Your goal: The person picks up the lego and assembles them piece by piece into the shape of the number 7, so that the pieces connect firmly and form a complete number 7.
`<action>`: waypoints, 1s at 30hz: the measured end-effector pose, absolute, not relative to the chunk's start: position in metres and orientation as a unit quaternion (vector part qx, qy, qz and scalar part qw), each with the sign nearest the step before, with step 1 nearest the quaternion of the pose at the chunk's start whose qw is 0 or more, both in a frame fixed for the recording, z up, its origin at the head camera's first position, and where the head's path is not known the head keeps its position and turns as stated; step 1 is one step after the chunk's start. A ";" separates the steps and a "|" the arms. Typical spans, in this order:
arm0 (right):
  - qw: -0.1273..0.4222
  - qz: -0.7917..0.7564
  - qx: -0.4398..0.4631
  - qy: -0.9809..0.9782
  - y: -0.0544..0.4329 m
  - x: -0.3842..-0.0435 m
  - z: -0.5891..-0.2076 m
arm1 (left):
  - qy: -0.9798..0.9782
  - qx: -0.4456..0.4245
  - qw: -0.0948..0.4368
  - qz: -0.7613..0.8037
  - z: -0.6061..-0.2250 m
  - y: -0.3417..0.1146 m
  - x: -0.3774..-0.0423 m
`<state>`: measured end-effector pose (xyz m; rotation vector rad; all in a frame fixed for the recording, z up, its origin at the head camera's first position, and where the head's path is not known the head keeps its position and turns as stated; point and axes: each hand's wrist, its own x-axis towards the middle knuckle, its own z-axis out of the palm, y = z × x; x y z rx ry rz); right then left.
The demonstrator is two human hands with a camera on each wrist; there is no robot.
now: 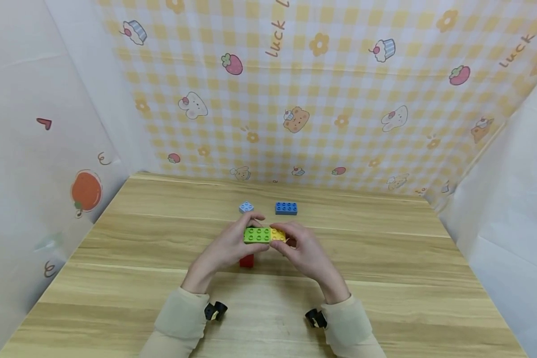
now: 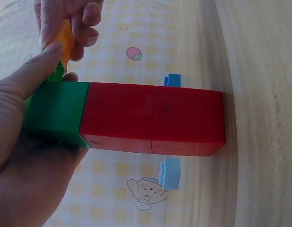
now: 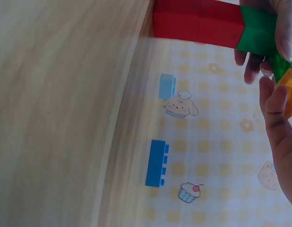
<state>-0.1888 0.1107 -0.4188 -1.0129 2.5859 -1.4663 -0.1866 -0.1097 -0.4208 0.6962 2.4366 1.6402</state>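
A tower of bricks stands on the table: a lower red brick (image 2: 188,120), another red brick (image 2: 118,116) above it, then a dark green brick (image 2: 58,111). At the top lies a light green brick (image 1: 257,235), its studs upward. My left hand (image 1: 229,243) grips the light green brick from the left, thumb along the near side and fingers behind. With thumb and fingers, my right hand (image 1: 308,251) pinches a yellow brick (image 1: 278,234) right at the light green brick's right end. Its underside overhangs beside the tower in the right wrist view.
Behind the hands, a light blue brick (image 1: 246,206) and a longer blue brick (image 1: 286,208) sit on the wooden table (image 1: 385,238). A checked cloth (image 1: 340,89) with printed figures hangs at the table's back, and pale cloths hang at both sides.
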 end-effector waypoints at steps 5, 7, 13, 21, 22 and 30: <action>-0.006 -0.473 -0.319 0.821 0.109 -0.188 -0.421 | 0.805 0.233 0.061 0.542 -0.421 -0.109 -0.187; -0.015 -0.469 -0.322 0.822 0.108 -0.188 -0.421 | 0.807 0.235 0.058 0.539 -0.421 -0.108 -0.187; -0.011 -0.465 -0.321 0.825 0.107 -0.188 -0.422 | 0.808 0.234 0.063 0.537 -0.419 -0.108 -0.186; -0.018 -0.449 -0.341 0.826 0.108 -0.189 -0.423 | 0.811 0.237 0.065 0.531 -0.421 -0.109 -0.187; -0.025 -0.442 -0.346 0.827 0.107 -0.189 -0.424 | 0.811 0.238 0.064 0.530 -0.421 -0.109 -0.187; -0.016 -0.422 -0.359 0.832 0.101 -0.186 -0.426 | 0.807 0.246 0.066 0.532 -0.422 -0.109 -0.187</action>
